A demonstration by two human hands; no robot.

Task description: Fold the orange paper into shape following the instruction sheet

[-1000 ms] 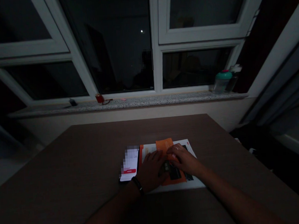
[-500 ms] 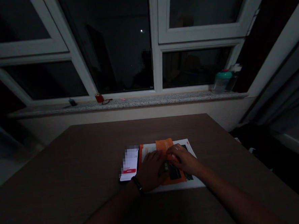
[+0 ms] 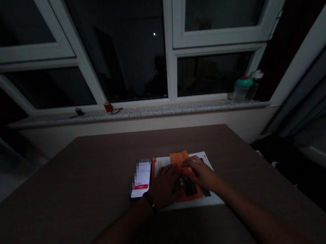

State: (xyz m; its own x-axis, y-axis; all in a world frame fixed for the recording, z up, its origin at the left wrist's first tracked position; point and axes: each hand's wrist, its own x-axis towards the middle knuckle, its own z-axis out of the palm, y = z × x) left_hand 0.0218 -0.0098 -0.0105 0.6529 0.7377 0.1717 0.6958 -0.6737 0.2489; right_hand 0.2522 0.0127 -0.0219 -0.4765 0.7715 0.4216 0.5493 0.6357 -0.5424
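Handling of a flat orange paper piece with dark printed panels (image 3: 180,157), judged to be under way and not finished: the piece lies under and between the two hands, on top of a larger white printed sheet or booklet with a red-orange left edge (image 3: 216,200), which rests on a brown wood-grain counter (image 3: 99,170). Done, as far as shown: the orange piece is laid over the white one, its upper part extending beyond the fingers and its lower part toward the wearer. Left, by the same judgement: both hands have yet to let go; whether any fold is complete cannot be told in the dim light. The left hand (image 3: 165,188), with a dark band (image 3: 149,201) at its wrist, lies palm down, fingers extended and slightly spread across the white piece and the orange edge, gripping nothing visible. The right hand (image 3: 202,173) is bent inward, its fingers loosely curled, tips meeting the orange surface just beside the left fingertips; whether they pinch the paper cannot be told. Just left of the left fingers lies a black-edged phone with a lit, partly blurred screen (image 3: 142,190).
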